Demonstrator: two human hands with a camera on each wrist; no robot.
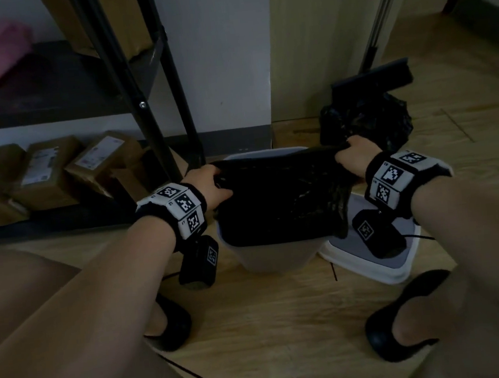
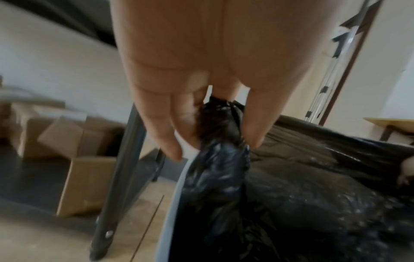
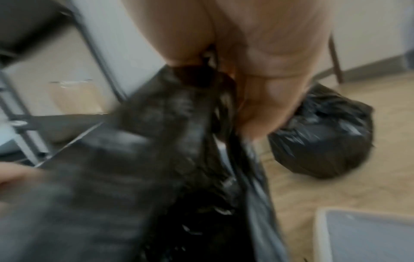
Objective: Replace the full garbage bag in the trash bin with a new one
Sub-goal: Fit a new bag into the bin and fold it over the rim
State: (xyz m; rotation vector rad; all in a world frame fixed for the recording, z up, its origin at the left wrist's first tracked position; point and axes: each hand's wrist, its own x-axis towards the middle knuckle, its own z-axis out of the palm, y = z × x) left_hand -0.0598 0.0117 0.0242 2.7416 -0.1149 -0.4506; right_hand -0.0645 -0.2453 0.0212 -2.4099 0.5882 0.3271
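A white trash bin (image 1: 274, 258) stands on the wood floor in front of me. A new black garbage bag (image 1: 282, 197) is stretched across its mouth. My left hand (image 1: 211, 183) grips the bag's left edge and my right hand (image 1: 353, 156) grips its right edge, pulling it taut. In the left wrist view my left hand (image 2: 215, 124) pinches gathered black plastic (image 2: 221, 159) beside the bin rim (image 2: 177, 198). In the blurred right wrist view my right hand (image 3: 257, 99) holds the bag (image 3: 170, 138). The full tied black bag (image 1: 367, 122) (image 3: 320, 134) sits on the floor behind the bin, to the right.
The bin's lid (image 1: 373, 253) (image 3: 367, 235) lies on the floor at the right. A black metal shelf (image 1: 153, 85) with cardboard boxes (image 1: 48, 171) beneath stands at the left. A dustpan (image 1: 375, 79) leans by the wall. My black shoes (image 1: 407, 320) flank the bin.
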